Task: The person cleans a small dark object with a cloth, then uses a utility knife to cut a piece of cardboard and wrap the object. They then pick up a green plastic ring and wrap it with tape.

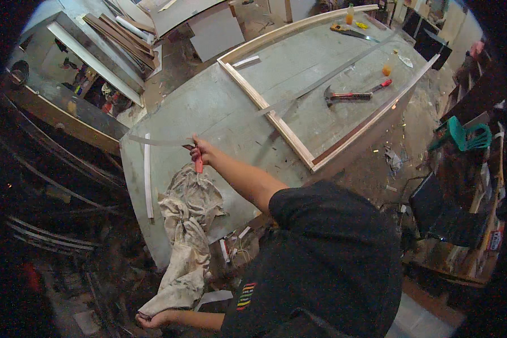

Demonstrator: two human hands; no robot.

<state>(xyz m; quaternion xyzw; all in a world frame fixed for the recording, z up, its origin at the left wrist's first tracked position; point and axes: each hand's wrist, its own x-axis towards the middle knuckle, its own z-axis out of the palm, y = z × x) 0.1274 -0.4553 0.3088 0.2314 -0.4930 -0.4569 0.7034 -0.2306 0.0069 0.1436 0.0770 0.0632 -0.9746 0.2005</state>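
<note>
Gripping a red-handled tool (198, 164) tightly, the right hand (204, 151) partly hides it; the left hand (160, 319) clutches cloth (187, 253), fingers partly covered.

blk T-shirt (332, 253) | short slvs (290, 203) | red/yel/grn striped patch (245, 297) nr L forearm (203, 320) | hands (201, 154) bare

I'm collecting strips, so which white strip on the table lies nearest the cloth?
The long white strip at the left end of the table, beside the cloth; the shorter strip lies farther away, inside the wooden frame.
</note>
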